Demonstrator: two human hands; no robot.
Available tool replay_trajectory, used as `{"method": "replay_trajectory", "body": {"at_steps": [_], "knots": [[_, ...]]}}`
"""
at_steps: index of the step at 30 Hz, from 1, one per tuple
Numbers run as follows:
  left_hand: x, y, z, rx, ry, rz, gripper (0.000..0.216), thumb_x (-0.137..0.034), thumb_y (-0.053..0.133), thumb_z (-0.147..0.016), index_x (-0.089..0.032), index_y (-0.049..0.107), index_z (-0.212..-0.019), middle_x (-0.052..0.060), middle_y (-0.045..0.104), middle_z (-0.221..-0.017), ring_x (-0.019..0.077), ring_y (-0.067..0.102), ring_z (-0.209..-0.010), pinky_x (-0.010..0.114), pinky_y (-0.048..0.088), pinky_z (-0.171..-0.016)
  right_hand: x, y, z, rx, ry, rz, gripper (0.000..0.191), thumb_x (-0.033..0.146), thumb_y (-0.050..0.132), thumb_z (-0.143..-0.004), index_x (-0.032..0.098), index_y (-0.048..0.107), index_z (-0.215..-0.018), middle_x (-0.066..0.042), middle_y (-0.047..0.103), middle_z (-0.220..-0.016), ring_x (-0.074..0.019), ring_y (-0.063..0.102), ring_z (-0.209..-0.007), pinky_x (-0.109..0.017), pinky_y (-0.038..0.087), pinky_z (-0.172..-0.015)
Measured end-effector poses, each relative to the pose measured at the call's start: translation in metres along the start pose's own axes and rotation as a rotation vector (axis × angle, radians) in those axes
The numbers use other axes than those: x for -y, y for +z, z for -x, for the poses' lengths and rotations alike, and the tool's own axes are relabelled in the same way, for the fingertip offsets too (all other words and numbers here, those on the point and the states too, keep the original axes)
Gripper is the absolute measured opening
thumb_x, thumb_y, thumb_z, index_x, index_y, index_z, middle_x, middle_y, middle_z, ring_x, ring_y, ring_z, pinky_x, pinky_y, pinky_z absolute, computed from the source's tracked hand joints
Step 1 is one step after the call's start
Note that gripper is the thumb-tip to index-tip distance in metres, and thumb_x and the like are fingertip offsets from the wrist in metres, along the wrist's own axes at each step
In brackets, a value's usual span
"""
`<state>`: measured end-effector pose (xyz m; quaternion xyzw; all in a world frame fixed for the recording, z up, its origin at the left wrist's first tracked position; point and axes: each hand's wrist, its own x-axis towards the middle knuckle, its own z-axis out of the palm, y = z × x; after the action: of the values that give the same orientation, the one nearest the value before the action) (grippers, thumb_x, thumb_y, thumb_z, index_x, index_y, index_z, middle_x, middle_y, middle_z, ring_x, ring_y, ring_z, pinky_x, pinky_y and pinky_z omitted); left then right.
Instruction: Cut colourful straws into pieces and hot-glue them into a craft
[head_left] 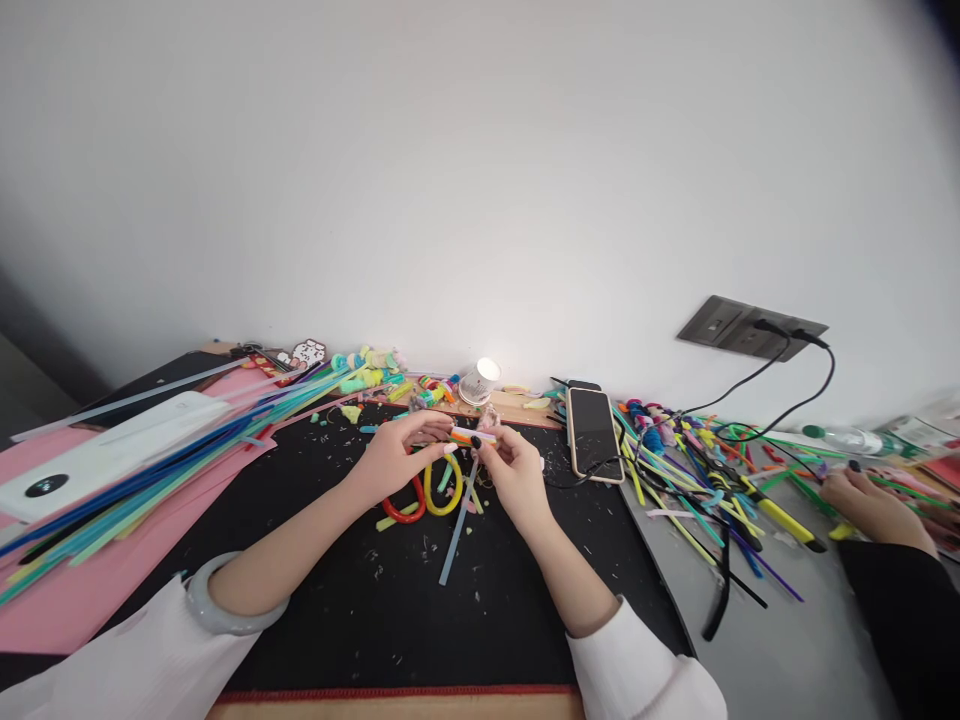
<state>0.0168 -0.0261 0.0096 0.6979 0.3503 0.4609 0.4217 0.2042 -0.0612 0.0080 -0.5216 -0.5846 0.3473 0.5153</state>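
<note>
My left hand (pixel 396 452) and my right hand (pixel 511 468) meet over a black mat (pixel 390 610). Between their pinched fingertips they hold a short white and orange straw piece (pixel 472 435), level and crosswise. Just below the hands lie a red loop (pixel 405 505) and a yellow loop (pixel 444 487) of bent straw. A pale blue straw (pixel 458 535) slants down from under my right hand. Small scraps litter the mat.
A sheaf of long coloured straws (pixel 150 470) lies on pink sheets (pixel 82 590) at the left, beside a white box (pixel 112 445). A phone (pixel 594 432) on a cable and a paper cup (pixel 478 381) sit behind. Another person's hand (pixel 874 508) rests among loose straws at the right.
</note>
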Motion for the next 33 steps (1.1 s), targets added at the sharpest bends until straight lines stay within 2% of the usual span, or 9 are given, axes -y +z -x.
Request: {"method": "replay_trajectory", "body": {"at_steps": [3, 6, 8, 16, 21, 24, 27, 30, 33], "knots": [[0.000, 0.001, 0.000, 0.050, -0.067, 0.111, 0.034, -0.041, 0.073, -0.077, -0.020, 0.068, -0.103, 0.008, 0.076, -0.102, 0.0254, 0.073, -0.095, 0.042, 0.060, -0.089, 0.004, -0.001, 0.000, 0.060, 0.007, -0.019, 0.021, 0.037, 0.063, -0.080, 0.019, 0.067, -0.090, -0.001, 0.063, -0.071, -0.0150, 0.055, -0.061, -0.027, 0.042, -0.058], [0.002, 0.002, 0.000, 0.113, -0.131, 0.180, 0.029, -0.041, 0.074, -0.077, -0.019, 0.069, -0.094, 0.006, 0.076, -0.089, 0.0241, 0.074, -0.081, 0.044, 0.061, -0.083, 0.007, 0.001, 0.002, 0.107, 0.017, -0.027, 0.023, 0.035, 0.063, -0.081, 0.020, 0.065, -0.097, 0.001, 0.062, -0.067, -0.0144, 0.053, -0.057, -0.025, 0.040, -0.054], [0.004, 0.002, 0.000, 0.112, -0.150, 0.205, 0.026, -0.040, 0.075, -0.076, -0.018, 0.069, -0.090, 0.005, 0.076, -0.085, 0.0235, 0.074, -0.078, 0.044, 0.061, -0.083, 0.008, 0.001, 0.003, 0.108, 0.010, -0.031, 0.023, 0.034, 0.061, -0.081, 0.021, 0.062, -0.101, 0.002, 0.062, -0.065, -0.0141, 0.053, -0.055, -0.025, 0.039, -0.052], [0.007, 0.001, -0.001, 0.109, -0.181, 0.256, 0.025, -0.039, 0.078, -0.073, -0.018, 0.072, -0.083, 0.006, 0.078, -0.083, 0.0258, 0.075, -0.082, 0.045, 0.060, -0.085, 0.006, 0.004, 0.003, 0.098, 0.019, -0.115, 0.015, 0.036, 0.063, -0.081, 0.022, 0.060, -0.084, 0.001, 0.061, -0.065, -0.0152, 0.057, -0.058, -0.026, 0.044, -0.054], [-0.003, 0.002, -0.002, 0.076, -0.147, 0.240, 0.037, -0.044, 0.079, -0.069, -0.018, 0.069, -0.094, 0.008, 0.078, -0.096, 0.0270, 0.074, -0.091, 0.045, 0.059, -0.088, 0.004, 0.004, 0.004, 0.075, -0.044, -0.082, 0.016, 0.032, 0.058, -0.085, 0.022, 0.062, -0.097, 0.001, 0.060, -0.073, -0.0147, 0.056, -0.062, -0.026, 0.045, -0.059], [-0.004, 0.001, -0.004, 0.039, -0.125, 0.203, 0.037, -0.046, 0.079, -0.070, -0.018, 0.070, -0.093, 0.008, 0.078, -0.099, 0.0274, 0.073, -0.093, 0.045, 0.059, -0.088, 0.007, 0.001, 0.004, 0.094, -0.062, -0.041, 0.027, 0.030, 0.055, -0.086, 0.024, 0.059, -0.112, 0.001, 0.061, -0.077, -0.0148, 0.056, -0.063, -0.027, 0.046, -0.062], [0.000, -0.006, -0.007, -0.142, -0.112, 0.211, 0.040, -0.050, 0.079, -0.068, -0.017, 0.070, -0.089, 0.008, 0.078, -0.095, 0.0276, 0.074, -0.088, 0.045, 0.060, -0.084, 0.009, -0.003, 0.003, 0.025, -0.111, 0.145, 0.031, 0.028, 0.052, -0.088, 0.023, 0.056, -0.118, 0.000, 0.062, -0.079, -0.0158, 0.056, -0.066, -0.027, 0.045, -0.064], [0.005, -0.015, -0.009, -0.323, -0.132, 0.179, 0.036, -0.049, 0.078, -0.070, -0.017, 0.071, -0.086, 0.007, 0.077, -0.083, 0.0255, 0.074, -0.077, 0.045, 0.061, -0.081, 0.011, -0.003, 0.005, 0.002, -0.243, 0.551, 0.010, 0.025, 0.057, -0.086, 0.020, 0.065, -0.087, -0.005, 0.060, -0.088, -0.0193, 0.056, -0.080, -0.031, 0.043, -0.076], [0.011, -0.020, -0.011, -0.390, -0.106, 0.134, 0.034, -0.049, 0.077, -0.071, -0.018, 0.072, -0.084, 0.007, 0.075, -0.078, 0.0255, 0.073, -0.074, 0.043, 0.061, -0.074, 0.013, 0.002, 0.008, 0.099, -0.285, 0.912, 0.014, 0.030, 0.065, -0.082, 0.020, 0.064, -0.072, -0.008, 0.060, -0.093, -0.0244, 0.052, -0.091, -0.035, 0.039, -0.081]]}}
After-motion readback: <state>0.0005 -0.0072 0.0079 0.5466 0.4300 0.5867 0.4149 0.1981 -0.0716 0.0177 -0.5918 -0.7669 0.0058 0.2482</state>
